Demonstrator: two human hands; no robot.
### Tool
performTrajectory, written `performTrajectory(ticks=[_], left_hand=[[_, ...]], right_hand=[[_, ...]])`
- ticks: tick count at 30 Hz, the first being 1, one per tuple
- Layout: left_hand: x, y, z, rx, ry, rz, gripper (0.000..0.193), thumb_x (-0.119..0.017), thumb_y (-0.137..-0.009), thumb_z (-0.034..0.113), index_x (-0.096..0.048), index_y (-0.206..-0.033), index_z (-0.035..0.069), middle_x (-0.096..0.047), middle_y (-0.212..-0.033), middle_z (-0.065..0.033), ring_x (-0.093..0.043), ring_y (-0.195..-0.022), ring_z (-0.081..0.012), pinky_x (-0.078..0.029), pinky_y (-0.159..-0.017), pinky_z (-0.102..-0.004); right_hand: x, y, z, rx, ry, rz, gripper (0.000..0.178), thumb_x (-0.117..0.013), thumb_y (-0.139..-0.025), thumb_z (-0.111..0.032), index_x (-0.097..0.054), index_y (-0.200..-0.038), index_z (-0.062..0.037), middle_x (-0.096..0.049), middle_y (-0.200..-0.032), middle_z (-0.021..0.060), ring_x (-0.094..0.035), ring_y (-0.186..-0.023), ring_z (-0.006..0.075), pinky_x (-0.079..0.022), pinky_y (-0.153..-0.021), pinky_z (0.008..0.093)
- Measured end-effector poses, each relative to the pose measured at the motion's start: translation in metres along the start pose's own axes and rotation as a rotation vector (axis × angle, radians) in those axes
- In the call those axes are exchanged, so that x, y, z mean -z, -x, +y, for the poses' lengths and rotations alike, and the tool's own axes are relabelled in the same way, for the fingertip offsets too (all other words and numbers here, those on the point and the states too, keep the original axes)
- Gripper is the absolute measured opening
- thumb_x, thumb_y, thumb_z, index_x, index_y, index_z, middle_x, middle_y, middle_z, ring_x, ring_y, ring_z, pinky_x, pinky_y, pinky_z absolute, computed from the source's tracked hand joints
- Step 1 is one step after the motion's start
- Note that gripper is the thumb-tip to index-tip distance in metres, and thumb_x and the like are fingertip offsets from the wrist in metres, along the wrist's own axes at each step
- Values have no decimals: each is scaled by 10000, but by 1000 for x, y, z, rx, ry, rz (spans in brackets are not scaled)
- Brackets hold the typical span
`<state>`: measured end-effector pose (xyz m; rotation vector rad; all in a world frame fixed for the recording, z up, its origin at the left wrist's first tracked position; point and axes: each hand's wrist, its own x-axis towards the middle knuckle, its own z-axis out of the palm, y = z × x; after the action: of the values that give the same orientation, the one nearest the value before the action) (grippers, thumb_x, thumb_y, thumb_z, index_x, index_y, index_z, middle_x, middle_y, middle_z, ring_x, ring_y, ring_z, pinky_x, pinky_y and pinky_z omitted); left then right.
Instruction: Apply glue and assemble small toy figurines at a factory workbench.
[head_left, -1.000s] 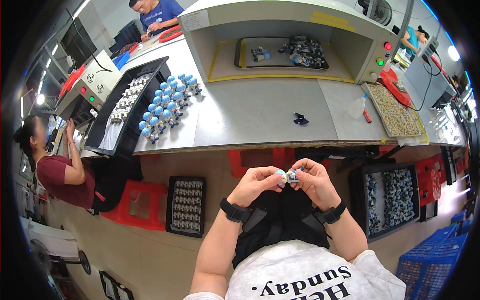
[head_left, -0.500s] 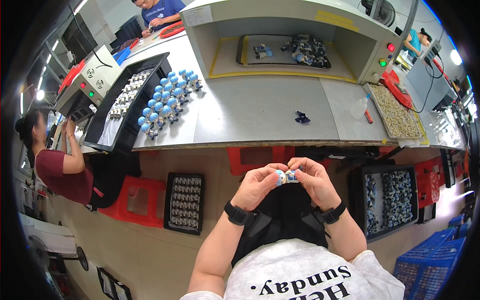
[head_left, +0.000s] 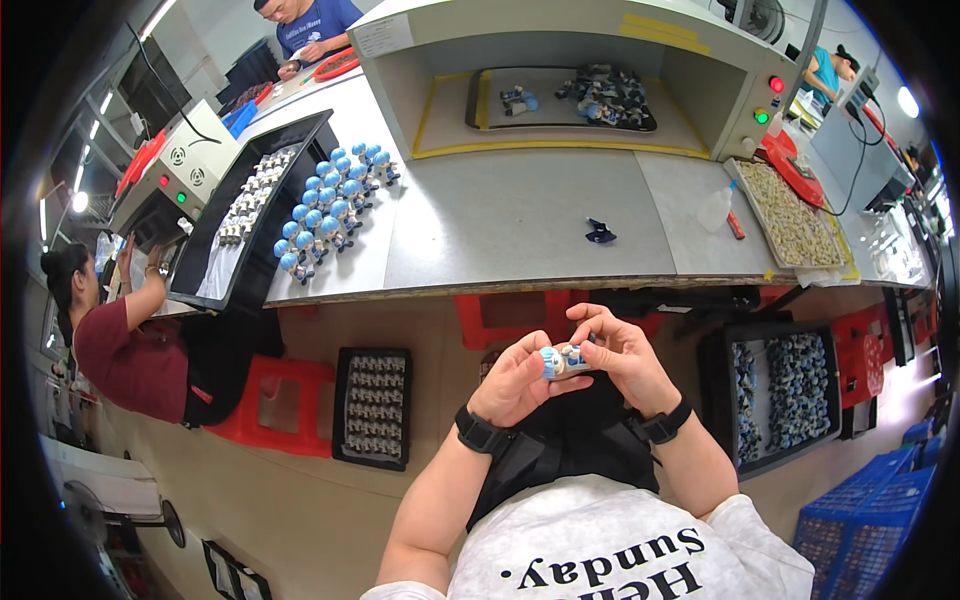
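Observation:
In front of my lap I hold a small toy figurine [head_left: 562,362] with a blue-and-white striped head and a blue and white body. My left hand [head_left: 512,382] is closed around its head end, the thumb along the near side and fingers beneath. At its body end, my right hand [head_left: 628,362] pinches with thumb and fingers, the index finger raised. Part of the figurine is covered by my fingers. On the grey worktable [head_left: 500,225] beyond my hands lies a small dark blue piece [head_left: 600,231].
Rows of blue-headed figurines [head_left: 328,212] stand beside a long black bin [head_left: 318,150]. A box-shaped machine [head_left: 745,120] shelters a parts tray [head_left: 545,122]. Right of it are a clear bottle [head_left: 716,208] and pale-parts tray [head_left: 790,215]. Black crates [head_left: 403,400] flank me; co-workers sit around.
The figurine has turned, showing more of its body. My left fingers have slid lower beneath it, and my right index finger has lifted. The co-worker at left has shifted arms.

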<state>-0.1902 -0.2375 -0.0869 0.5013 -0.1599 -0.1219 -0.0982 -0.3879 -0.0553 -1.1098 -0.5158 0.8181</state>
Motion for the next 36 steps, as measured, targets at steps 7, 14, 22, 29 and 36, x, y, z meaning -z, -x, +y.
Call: performTrajectory(ticks=[7, 14, 22, 29, 36], left_hand=[[0, -4, 3, -65, -106, 10, 282, -580, -833, 325, -476, -884, 68, -455, -1187, -240, -447, -1139, -362, -405, -950, -447], [6, -5, 3, -123, -69, 15, 297, -607, -808, 316, -504, -882, 48, -412, -1220, -280, -430, -1148, -390, -409, -954, -427], [8, -2, 9, -154, -86, 57, 302, -615, -801, 309, -507, -886, 40, -413, -1224, -281, -435, -1148, -387, -399, -964, -430], [13, -2, 11, -173, -96, 39, 313, -636, -783, 308, -509, -875, 37, -407, -1226, -281, -423, -1153, -398, -404, -957, -439], [15, 2, 12, -192, -77, 28, 294, -653, -772, 275, -514, -874, 37, -394, -1233, -285, -414, -1157, -405, -404, -958, -442]], right_hand=[[21, -11, 1, 401, 372, 412, 315, -652, -779, -82, -526, -1063, -27, -494, -991, 30, -464, -868, 83, -425, -694, 203], [145, -37, -22, 770, 957, 1175, 597, -729, -687, -136, -413, -1170, 15, -463, -1094, 117, -468, -994, 223, -417, -796, 309], [179, -53, -44, 516, 1168, 1135, 831, -792, -595, -193, -341, -1255, 35, -455, -1198, 176, -441, -1085, 293, -372, -899, 367], [192, -64, -45, 475, 1212, 1045, 735, -769, -612, -203, -409, -1212, 23, -526, -1119, 165, -466, -1038, 291, -375, -896, 370], [207, -71, -42, 504, 1204, 1077, 599, -738, -648, -185, -477, -1151, 8, -558, -979, 149, -506, -902, 273, -405, -802, 349]])
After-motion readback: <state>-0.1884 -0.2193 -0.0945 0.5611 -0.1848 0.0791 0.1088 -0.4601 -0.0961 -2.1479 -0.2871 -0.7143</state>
